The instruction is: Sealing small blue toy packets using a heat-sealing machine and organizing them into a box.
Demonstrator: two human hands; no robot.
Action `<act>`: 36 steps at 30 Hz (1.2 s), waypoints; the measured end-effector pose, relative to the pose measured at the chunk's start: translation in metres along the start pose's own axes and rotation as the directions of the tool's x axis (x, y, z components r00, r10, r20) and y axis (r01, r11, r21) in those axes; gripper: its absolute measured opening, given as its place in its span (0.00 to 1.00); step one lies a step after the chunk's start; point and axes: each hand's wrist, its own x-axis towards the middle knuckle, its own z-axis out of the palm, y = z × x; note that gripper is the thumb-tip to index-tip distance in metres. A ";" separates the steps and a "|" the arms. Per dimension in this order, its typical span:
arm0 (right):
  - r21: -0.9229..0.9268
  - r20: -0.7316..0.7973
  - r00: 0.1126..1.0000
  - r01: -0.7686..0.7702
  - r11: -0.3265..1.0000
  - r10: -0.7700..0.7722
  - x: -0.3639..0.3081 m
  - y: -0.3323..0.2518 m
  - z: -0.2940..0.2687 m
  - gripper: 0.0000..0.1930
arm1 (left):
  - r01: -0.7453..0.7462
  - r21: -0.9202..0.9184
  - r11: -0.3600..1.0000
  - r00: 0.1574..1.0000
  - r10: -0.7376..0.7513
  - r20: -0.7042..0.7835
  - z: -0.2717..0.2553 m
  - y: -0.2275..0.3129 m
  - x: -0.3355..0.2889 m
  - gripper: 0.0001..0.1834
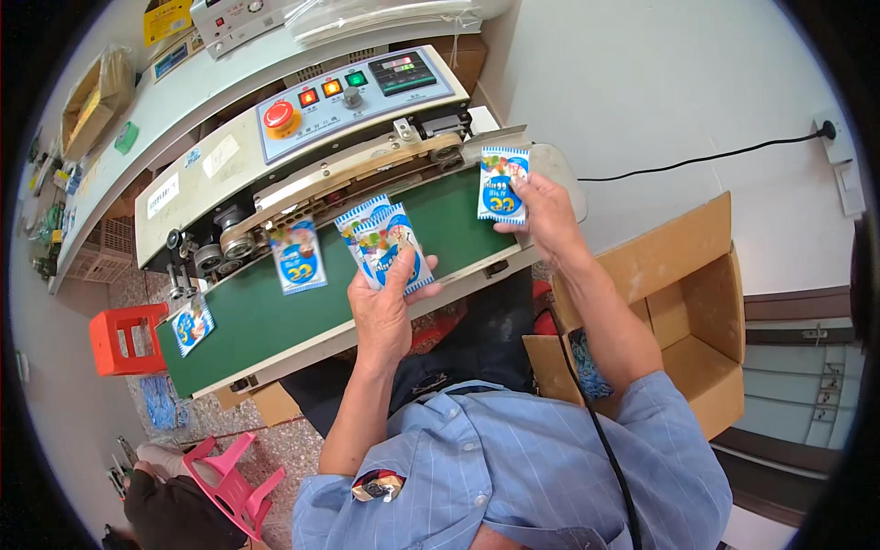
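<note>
My left hand [378,316] grips a few small blue-and-white striped packets [378,240], fanned over one another above the green conveyor belt [252,321]. At the belt's right end, my right hand [553,220] pinches a single packet [501,186] upright, its top close to the metal guide of the band sealing machine [215,156]. Another packet [299,259] hangs from the machine's sealing band, its lower part over the belt and slightly blurred. One more packet [193,326] lies tilted at the belt's left end.
A large open cardboard box [683,316] with blue packets stands at my right. Red stool [126,339] and pink chair [240,481] are at the left, with a person [174,504] beside the chair. A black cord [706,160] runs to the wall socket. Behind the machine is a cluttered table [156,101].
</note>
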 end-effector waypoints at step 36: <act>-0.065 0.072 0.977 -0.198 0.978 0.203 0.034 -0.005 0.020 0.17 | 0.042 0.002 0.999 0.998 -0.042 0.049 0.005 -0.005 -0.003 0.18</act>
